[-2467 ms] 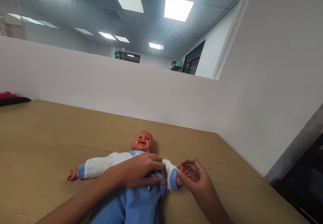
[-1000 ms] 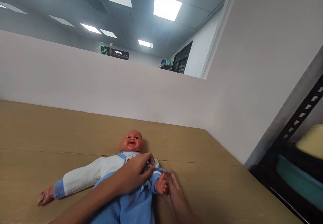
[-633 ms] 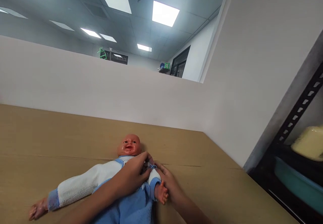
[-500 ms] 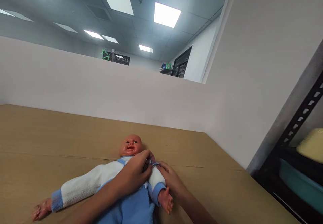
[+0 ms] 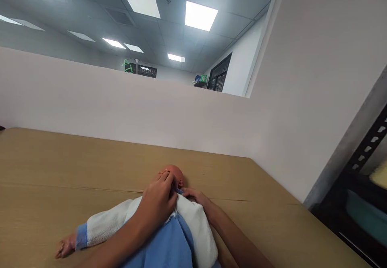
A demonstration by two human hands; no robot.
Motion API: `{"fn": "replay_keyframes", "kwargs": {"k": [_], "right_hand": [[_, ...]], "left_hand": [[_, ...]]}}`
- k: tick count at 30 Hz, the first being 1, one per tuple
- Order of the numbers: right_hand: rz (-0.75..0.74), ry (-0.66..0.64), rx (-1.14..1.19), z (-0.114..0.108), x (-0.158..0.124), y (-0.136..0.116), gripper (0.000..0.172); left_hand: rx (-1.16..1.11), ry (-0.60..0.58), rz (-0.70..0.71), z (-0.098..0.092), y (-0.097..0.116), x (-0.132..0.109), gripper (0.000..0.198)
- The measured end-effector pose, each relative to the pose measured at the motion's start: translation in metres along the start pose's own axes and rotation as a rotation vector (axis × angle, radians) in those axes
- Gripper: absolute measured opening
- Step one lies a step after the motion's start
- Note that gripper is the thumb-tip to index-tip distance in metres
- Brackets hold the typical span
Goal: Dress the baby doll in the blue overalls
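A baby doll [image 5: 173,170] lies on its back on the brown tabletop, its bald head toward the far wall. It wears a white fleecy outfit with blue parts [image 5: 169,242]. My left hand [image 5: 159,195] is at the doll's neck, its curled fingers on the collar and covering part of the face. My right hand [image 5: 198,199] is closed on the blue collar edge at the shoulder on the right. The white sleeve [image 5: 195,225] on that side hangs toward me, its end out of view. The other arm stretches left, with its bare doll hand [image 5: 65,246] on the table.
The cardboard-brown table [image 5: 90,159] reaches a low white partition [image 5: 127,111] at the back and a wall [image 5: 302,98] at the right. A black slotted rack [image 5: 359,159] at the far right holds a teal bin [image 5: 367,215] and something yellow [image 5: 379,177].
My right hand has moved up from the doll's sleeve to the collar. The doll's head has turned and shifted right, and its right-side sleeve now reaches down toward me.
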State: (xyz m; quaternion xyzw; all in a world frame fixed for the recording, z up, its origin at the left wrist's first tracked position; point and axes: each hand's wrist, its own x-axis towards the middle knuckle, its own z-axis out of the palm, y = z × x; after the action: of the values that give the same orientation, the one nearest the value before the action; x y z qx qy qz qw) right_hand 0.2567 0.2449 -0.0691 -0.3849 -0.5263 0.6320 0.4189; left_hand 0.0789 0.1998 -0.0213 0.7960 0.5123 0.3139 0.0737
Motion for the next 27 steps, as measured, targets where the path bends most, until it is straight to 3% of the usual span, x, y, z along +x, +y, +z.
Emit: {"fn": "replay_keyframes", "kwargs": {"k": [3,6,7,11,15,19,21,23,25,27], "right_hand": [[0.021,-0.038,-0.041,-0.001,-0.026,-0.004,0.043],[-0.082,-0.108,-0.398,-0.016,-0.066,-0.02,0.097],[-0.097,-0.167,-0.579,-0.025,-0.078,-0.028,0.104],[-0.114,-0.201,-0.99,-0.063,-0.096,-0.063,0.076],[-0.215,-0.237,-1.117,-0.078,-0.084,-0.068,0.06],[-0.259,-0.214,-1.068,-0.075,-0.089,-0.043,0.065],[-0.297,-0.068,-1.082,-0.072,-0.1,-0.028,0.072],[-0.35,0.156,-1.108,-0.063,-0.112,-0.01,0.075],[-0.387,0.278,-1.035,-0.05,-0.119,0.011,0.061],[-0.359,0.19,-0.851,-0.033,-0.12,0.034,0.031]], "left_hand": [[0.058,-0.033,-0.01,-0.002,-0.003,0.001,0.018],[0.11,-0.066,-0.023,-0.005,-0.008,0.002,0.02],[0.122,-0.073,-0.027,-0.006,-0.009,0.002,0.02],[0.135,-0.093,-0.01,-0.006,-0.007,0.001,0.022],[0.113,-0.113,0.032,0.0,-0.001,0.0,0.023],[-0.016,-0.111,0.106,-0.006,-0.01,-0.004,0.018],[-0.182,-0.066,0.105,-0.014,-0.022,-0.013,0.027],[-0.3,0.029,0.073,-0.024,-0.037,-0.031,0.032],[-0.317,0.102,0.015,-0.032,-0.05,-0.055,0.031],[-0.331,0.067,-0.078,-0.035,-0.06,-0.081,0.032]]}}
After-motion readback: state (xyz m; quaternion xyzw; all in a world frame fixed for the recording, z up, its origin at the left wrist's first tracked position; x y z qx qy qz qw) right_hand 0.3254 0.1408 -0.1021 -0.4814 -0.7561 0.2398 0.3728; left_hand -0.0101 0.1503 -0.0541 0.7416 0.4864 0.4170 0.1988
